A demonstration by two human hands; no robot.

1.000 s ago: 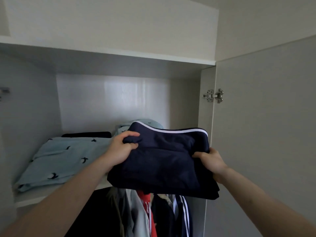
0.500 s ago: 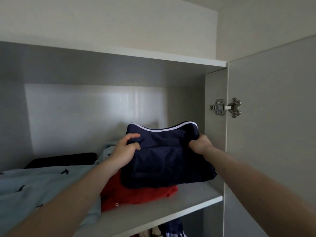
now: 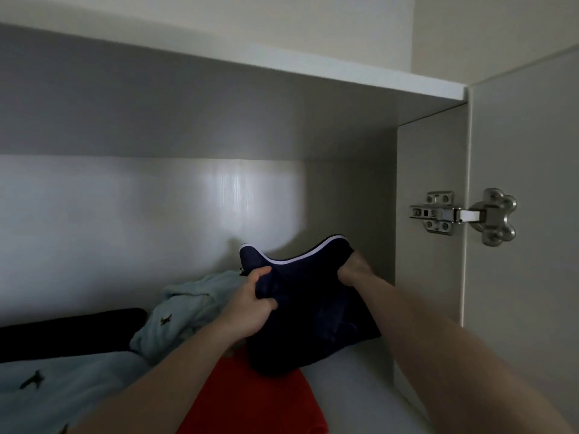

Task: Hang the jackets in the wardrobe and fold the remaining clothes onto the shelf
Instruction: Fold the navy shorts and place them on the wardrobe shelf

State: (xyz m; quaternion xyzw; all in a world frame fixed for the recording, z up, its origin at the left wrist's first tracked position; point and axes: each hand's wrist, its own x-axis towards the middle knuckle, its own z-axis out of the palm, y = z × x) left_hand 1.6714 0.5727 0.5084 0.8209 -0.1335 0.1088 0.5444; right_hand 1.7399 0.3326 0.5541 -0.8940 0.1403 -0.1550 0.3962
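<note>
- Head view, nearest first: two bare forearms reach up and forward into the wardrobe, and the red garment (image 3: 250,399) lies folded at the front of the shelf (image 3: 351,386), right under the left forearm.
- Left of that, a pale blue garment (image 3: 56,393) with small dark bird prints lies flat, another pale blue piece (image 3: 191,308) bunched up behind it, and a black folded item (image 3: 69,330) sits further back on the left.
- Now the action: the left hand (image 3: 250,308) grasps the near-left edge of the folded navy garment (image 3: 313,314), thumb on top, fingers curled under.
- The right hand (image 3: 355,267) pinches the far-right corner just under the white-trimmed edge; it is the deeper of the two.
- That navy bundle is held between the hands, its long axis running front to back, near end resting on the red piece, far end tipped up off the shelf.
- So the move ahead, I judge, is forward and down: lay the raised end flat, then let go.
- Bare shelf shows to the right of the stack, up to the side panel (image 3: 429,245).
- Beyond: the back wall (image 3: 156,214), the board overhead, and the open door (image 3: 526,308) on its metal hinge (image 3: 463,214).
</note>
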